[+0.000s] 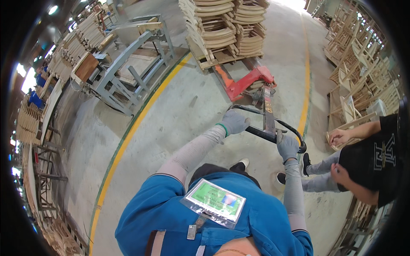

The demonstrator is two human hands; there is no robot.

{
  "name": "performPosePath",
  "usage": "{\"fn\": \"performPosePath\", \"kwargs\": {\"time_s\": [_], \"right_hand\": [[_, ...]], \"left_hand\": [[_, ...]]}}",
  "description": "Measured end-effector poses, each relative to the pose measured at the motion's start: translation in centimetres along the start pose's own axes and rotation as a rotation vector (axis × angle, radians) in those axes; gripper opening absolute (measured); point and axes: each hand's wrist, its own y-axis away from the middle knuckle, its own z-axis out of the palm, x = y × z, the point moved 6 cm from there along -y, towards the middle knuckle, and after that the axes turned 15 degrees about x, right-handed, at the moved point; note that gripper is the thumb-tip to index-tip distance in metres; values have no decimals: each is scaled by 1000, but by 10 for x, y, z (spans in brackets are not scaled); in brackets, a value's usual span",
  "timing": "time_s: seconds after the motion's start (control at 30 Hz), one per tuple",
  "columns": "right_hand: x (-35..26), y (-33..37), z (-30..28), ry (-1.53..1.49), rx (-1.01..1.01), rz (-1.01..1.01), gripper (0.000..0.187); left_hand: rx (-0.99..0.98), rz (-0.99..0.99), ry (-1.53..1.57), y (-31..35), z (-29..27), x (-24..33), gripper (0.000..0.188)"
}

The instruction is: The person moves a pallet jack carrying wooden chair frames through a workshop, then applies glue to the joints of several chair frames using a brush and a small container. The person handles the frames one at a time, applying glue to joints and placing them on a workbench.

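Observation:
Both my hands wear grey gloves and grip the black loop handle [259, 134] of a red pallet jack [249, 82]. My left hand [234, 122] is closed round the handle's left side. Toward the right end of its near bar, my right hand [287, 146] is wrapped round it. The jack's forks run under a wooden pallet [208, 63] ahead of me. Tall stacks of curved wooden pieces [215, 26] stand on that pallet, their tops cut off by the picture's upper edge.
Yellow floor lines [127, 138] run along both sides. A grey metal frame [124, 79] stands at the left. Wooden chair frames [356, 81] are piled along the right. Close at my right stands another person in a black shirt [381, 158]. Wooden parts [29, 121] and benches line the far left.

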Motion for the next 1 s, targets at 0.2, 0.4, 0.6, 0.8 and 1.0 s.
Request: {"fn": "performPosePath", "kwargs": {"time_s": [0.2,0.4,0.6,0.8,1.0], "right_hand": [[-61,32,-20,42,-130,-105,31],[-86,81,-49,-10,-82,-123,32],[-105,119,-54,-244,-298,8,54],[-96,129,-73,-179,-219,-134,40],[-111,160,-96,-146,-66,-218,35]], "left_hand": [[-14,116,-12,53,-5,-26,44],[-4,150,-15,104,-24,-19,39],[-13,26,49,161,-34,-19,49],[17,-29,22,178,-55,3,52],[71,-86,12,218,-61,12,49]]}}
